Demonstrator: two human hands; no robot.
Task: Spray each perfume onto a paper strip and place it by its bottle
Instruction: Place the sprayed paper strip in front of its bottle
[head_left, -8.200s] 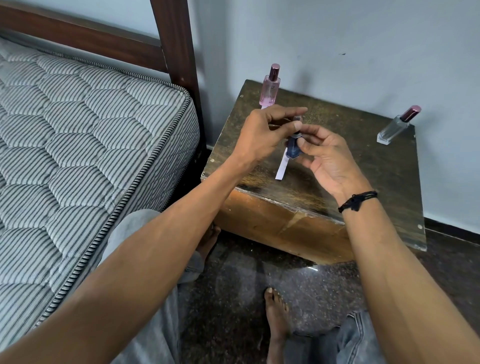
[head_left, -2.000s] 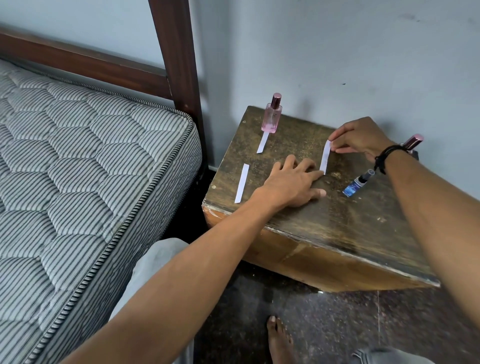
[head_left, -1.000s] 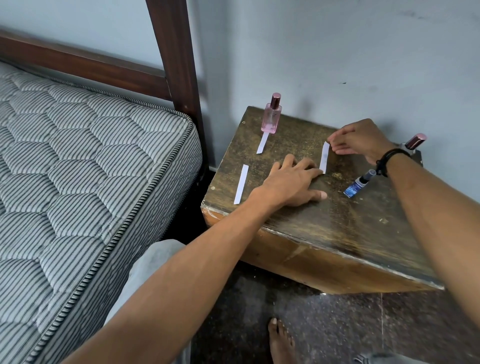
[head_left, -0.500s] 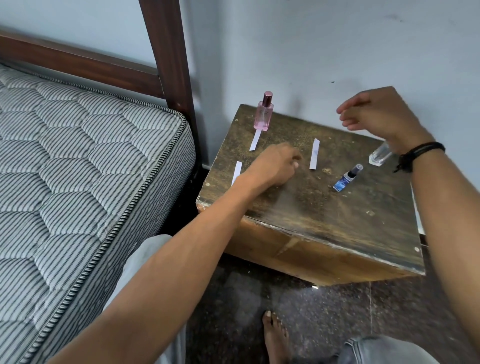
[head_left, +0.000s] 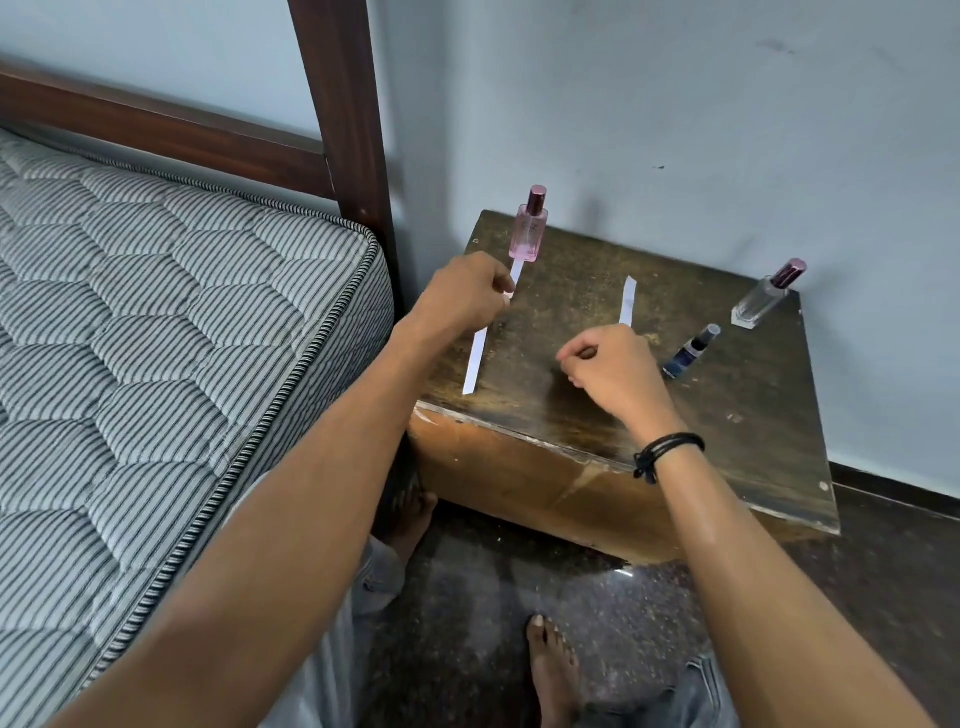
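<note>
On the worn wooden side table (head_left: 737, 426) a pink perfume bottle (head_left: 529, 234) stands at the back left, with a paper strip (head_left: 517, 270) in front of it. A clear bottle with a pink cap (head_left: 759, 304) stands at the back right. A small blue bottle (head_left: 690, 356) lies on its side, and a second strip (head_left: 627, 301) lies left of it. My left hand (head_left: 462, 301) is pinched just below the pink bottle, on the top end of a third strip (head_left: 475, 364). My right hand (head_left: 613, 374) hovers mid-table as a loose fist with nothing in it.
A striped mattress (head_left: 171, 338) on a dark wooden bed frame (head_left: 343, 130) lies close on the left of the table. The grey wall runs right behind the bottles. My bare feet (head_left: 553, 670) rest on the dark floor below the table's front edge.
My right hand has come down from beside the clear bottle to the middle of the table. My left hand has moved back and left to the strips below the pink bottle.
</note>
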